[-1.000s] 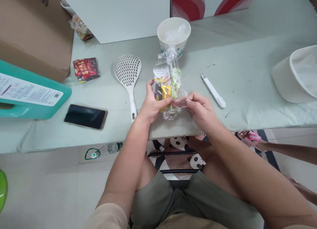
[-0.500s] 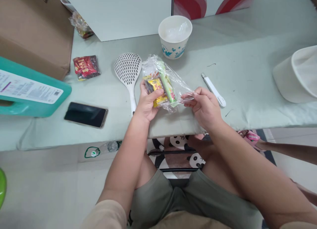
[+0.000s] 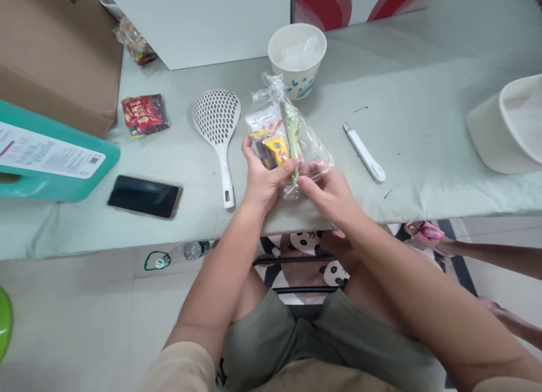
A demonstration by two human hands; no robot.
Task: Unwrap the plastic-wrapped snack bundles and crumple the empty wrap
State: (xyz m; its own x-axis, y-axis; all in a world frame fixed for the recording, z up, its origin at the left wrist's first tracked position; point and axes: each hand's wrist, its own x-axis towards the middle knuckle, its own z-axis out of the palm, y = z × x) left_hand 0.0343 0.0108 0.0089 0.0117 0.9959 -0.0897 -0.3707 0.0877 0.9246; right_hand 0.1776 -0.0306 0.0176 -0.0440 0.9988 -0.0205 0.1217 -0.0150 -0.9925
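Observation:
My left hand (image 3: 267, 174) is wrapped round the lower left of a clear plastic bag (image 3: 313, 140) filled with small snack packets. Through the film I see a yellow packet (image 3: 277, 149) and a slim green one (image 3: 293, 131). From the right, my right hand (image 3: 328, 190) grips the bag's lower right side, its thumb by the foot of the green packet. The bag's gathered top points away from me, just before a paper cup (image 3: 297, 61) with crumpled clear plastic inside. Left of my hands lies a white slotted skimmer (image 3: 217, 123); right of them, a white utility knife (image 3: 365, 155).
A red snack packet (image 3: 145, 116), a phone (image 3: 144, 196), a teal jug (image 3: 51, 155) and a cardboard box (image 3: 63, 59) occupy the left. A white bin (image 3: 506, 126) stands at the right. A white panel (image 3: 212, 25) rises behind. Another person's pink-shod foot (image 3: 429, 235) shows below.
My right hand has moved left, closer to my left hand. The plastic that was stretched to the right is now bunched in, and the bag's top stands farther up toward the cup.

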